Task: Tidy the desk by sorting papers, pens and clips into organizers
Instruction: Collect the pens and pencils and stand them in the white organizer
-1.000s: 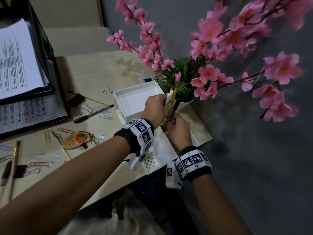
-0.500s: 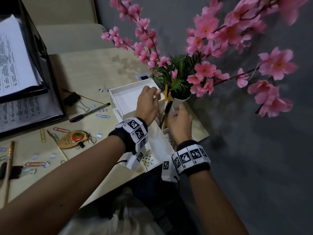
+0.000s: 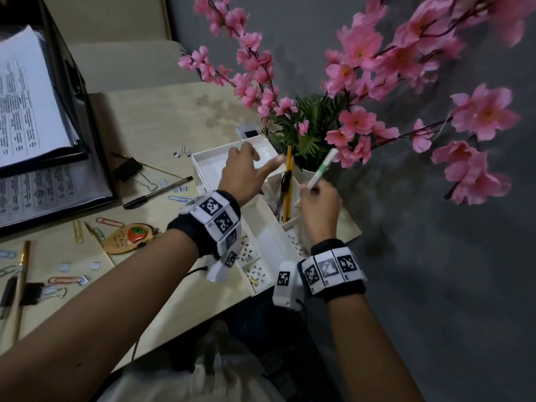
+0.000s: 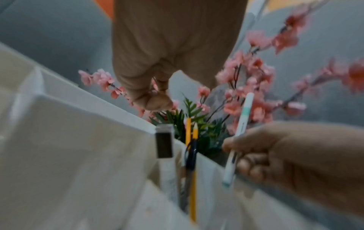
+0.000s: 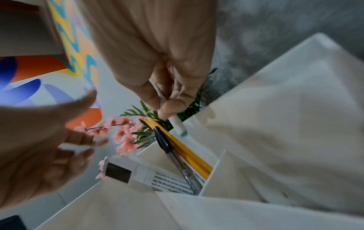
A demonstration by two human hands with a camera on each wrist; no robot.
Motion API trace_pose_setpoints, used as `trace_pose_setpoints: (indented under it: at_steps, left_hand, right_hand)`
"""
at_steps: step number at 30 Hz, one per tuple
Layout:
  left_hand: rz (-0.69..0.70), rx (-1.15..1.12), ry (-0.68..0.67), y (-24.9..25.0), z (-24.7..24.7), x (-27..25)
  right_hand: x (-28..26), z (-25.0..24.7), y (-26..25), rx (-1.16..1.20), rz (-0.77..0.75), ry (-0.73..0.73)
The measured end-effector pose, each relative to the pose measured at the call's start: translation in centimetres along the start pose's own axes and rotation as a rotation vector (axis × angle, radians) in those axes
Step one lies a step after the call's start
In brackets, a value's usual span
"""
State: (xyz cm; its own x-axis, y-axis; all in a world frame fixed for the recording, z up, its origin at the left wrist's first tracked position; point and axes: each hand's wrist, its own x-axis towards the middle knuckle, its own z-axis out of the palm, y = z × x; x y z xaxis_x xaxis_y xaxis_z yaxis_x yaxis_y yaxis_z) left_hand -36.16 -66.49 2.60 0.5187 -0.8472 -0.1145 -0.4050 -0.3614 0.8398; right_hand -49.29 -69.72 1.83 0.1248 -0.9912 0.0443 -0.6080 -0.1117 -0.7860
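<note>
Head view, near to far, our count of what's sorted & what's not.

1. Near left desk: still loose – binder clip, coloured paper clips, a pen/pencil or two at the edge, small white scraps. None sorted yet.
2. Mid left: key tag w/ orange picture, more paper clips, black pen, 2nd binder clip. Also left to do.
3. White organizer at desk's right edge: front perforated trays hold a few small items, too small to name. Upright pen slot has two yellow pencils + a dark-capped pen standing in it, so pens are partly done.
4. Right hand: thumb & fingers pinch a white pen w/ green band, tilted, lower tip just above the organizer next to the pencils. We judge it's about to be slotted in.
5. Left hand: fingers spread & relaxed, holding nothing, over the organizer's big back tray.
6. Far left: black paper tray w/ printed sheets stacked in it – papers look mostly done.
7. Behind the organizer: pot of pink blossoms crowding the pen slot; a small white gadget w/ dark screen beside it.

Est. progress: papers in, pens roughly half, clips barely started.
</note>
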Motion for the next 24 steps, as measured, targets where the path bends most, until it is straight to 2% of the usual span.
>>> trace_pose_setpoints:
  at_steps: [1, 3, 6, 11, 14, 17, 20, 22, 24]
  left_hand:
    - [-0.012, 0.139, -0.005, -0.5, 0.2, -0.4]
    - [0.03, 0.316, -0.063, -1.0, 0.8, -1.0]
    - [0.14, 0.318, -0.071, -0.2, 1.3, -0.6]
    - [0.2, 0.371, -0.075, 2.5, 1.2, 1.7]
    - [0.219, 0.434, -0.123, 2.5, 1.6, 2.1]
    - [0.238, 0.386, -0.162, 1.3, 1.1, 1.3]
    - [0.216, 0.246, -0.072, -0.7, -1.6, 0.1]
    - [0.151, 0.148, 0.055, -2.3, -4.4, -0.9]
    - [0.052, 0.075, 0.175, -4.4, -7.4, -1.9]
  right_hand:
    - [0.1, 0.1, 0.2, 0.022, 0.021, 0.003]
    - [0.0, 0.5, 0.1, 0.028, 0.051, -0.086]
    - [-0.4, 0.8, 0.1, -0.161, 0.035, -0.284]
    - [-0.2, 0.9, 0.4, -0.25, 0.014, -0.368]
    - [0.0, 0.8, 0.5, -0.237, 0.018, -0.421]
    - [-0.3, 0.3, 0.2, -0.242, -0.004, -0.391]
    - [-1.2, 0.2, -1.7, -0.233, -0.026, -0.184]
    - [-2.5, 1.2, -3.9, -0.168, -0.151, -0.062]
    - [-4.4, 3.5, -6.6, -0.055, -0.328, -0.092]
